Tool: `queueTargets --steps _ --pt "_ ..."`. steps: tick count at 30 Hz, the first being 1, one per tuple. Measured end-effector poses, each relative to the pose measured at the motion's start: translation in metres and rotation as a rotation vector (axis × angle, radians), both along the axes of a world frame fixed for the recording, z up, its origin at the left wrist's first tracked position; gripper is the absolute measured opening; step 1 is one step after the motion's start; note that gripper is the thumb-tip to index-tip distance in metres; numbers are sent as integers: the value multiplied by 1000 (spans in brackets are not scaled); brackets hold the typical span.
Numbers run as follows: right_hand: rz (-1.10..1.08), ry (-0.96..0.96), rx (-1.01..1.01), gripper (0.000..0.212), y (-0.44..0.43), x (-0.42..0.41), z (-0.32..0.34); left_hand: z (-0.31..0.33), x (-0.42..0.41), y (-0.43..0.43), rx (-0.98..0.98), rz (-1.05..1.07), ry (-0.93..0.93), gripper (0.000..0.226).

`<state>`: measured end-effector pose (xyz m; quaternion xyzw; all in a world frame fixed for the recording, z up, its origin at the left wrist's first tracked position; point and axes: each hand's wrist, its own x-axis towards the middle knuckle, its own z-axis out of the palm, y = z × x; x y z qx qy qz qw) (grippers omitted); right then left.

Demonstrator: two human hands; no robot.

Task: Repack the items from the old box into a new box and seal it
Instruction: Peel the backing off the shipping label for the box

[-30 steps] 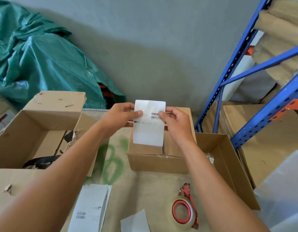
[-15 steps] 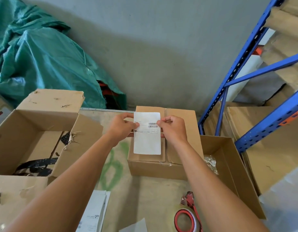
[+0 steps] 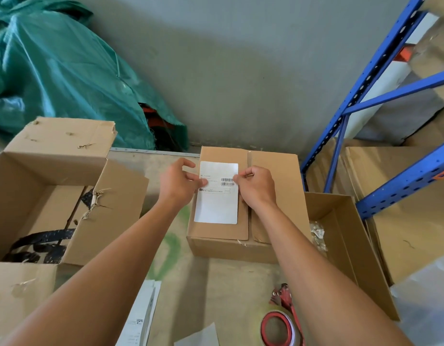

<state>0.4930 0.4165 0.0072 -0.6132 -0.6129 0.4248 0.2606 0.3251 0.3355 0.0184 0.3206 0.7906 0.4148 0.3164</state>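
Pinching the white label [image 3: 216, 196] by its side edges, the left hand [image 3: 177, 187] and right hand [image 3: 257, 189] hold it between thumb and curled fingers. A second ago it was raised above the closed box [image 3: 274, 196]; now it lies lower, over that box's left top flap. The closed box sits at the tabletop's [image 3: 235, 285] far edge, the torn open box [image 3: 41, 196] at its left edge, the tape roll [image 3: 278, 327] at its near edge.

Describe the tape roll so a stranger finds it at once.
Start at the closed cardboard box mid-table, with the white label over it. Come toward the camera, beside the right forearm, to the tape roll at the bottom edge. It alone is round, with a red core; its neighbours are flat white papers.
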Motion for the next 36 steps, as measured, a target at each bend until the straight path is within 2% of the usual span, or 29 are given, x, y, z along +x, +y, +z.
queueTargets --steps 8,21,36 --pt "13 -65 1 10 9 0 -11 -5 -1 6 -30 36 87 62" --pt "39 -98 11 7 14 0 -21 -8 6 11 -56 28 223 58" --pt "66 -174 41 4 10 -2 -17 -1 12 11 -112 5 297 61"
